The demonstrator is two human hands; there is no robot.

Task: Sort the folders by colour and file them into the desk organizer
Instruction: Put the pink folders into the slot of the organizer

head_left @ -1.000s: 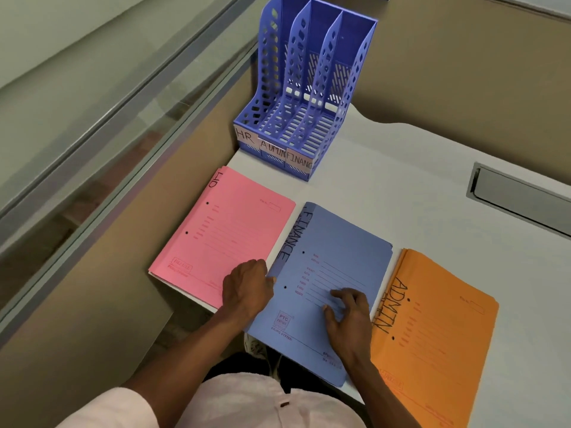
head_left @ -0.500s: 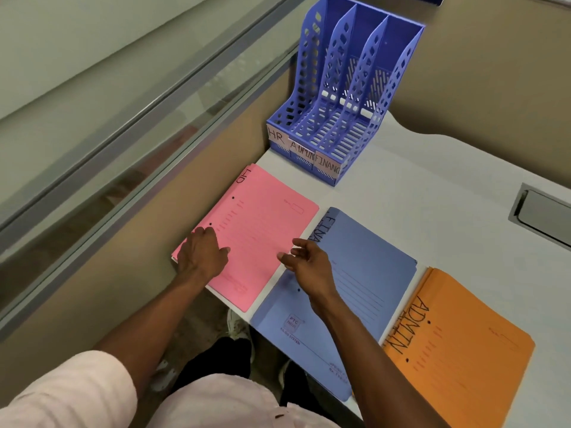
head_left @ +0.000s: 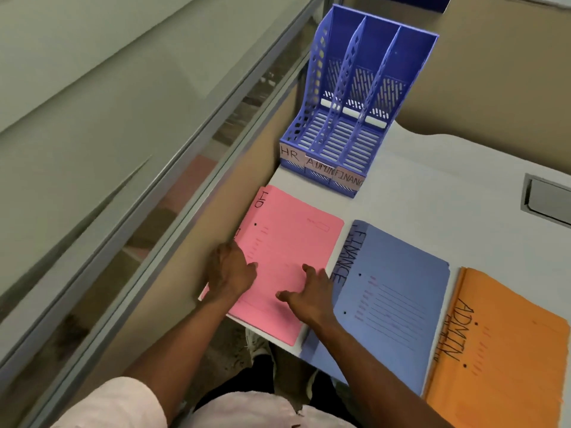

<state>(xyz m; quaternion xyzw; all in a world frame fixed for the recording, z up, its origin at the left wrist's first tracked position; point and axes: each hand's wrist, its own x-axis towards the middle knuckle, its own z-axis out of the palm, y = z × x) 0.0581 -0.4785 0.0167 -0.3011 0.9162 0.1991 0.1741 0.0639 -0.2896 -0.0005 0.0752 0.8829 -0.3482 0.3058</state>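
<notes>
White desk [head_left: 432,186] beside glass partition [head_left: 197,168], tan wall behind.

L hand [head_left: 230,270]: thumb on top, fingers curled over left edge of pink folders [head_left: 287,242], grips stack.

R hand [head_left: 309,295]: fingers [head_left: 309,271] spread apart, flat on same stack nr its right edge, holds nothing.

Pink stack at front-left corner of desk, overhangs front edge.

Blue folders [head_left: 401,288], marked FINANCE, just beside it, mid front edge. Orange folders [head_left: 500,350], marked ADMIN, further right.

Organizer [head_left: 321,88] upright at back-left corner, slots labelled HR, ADMIN, FINANC.
</notes>
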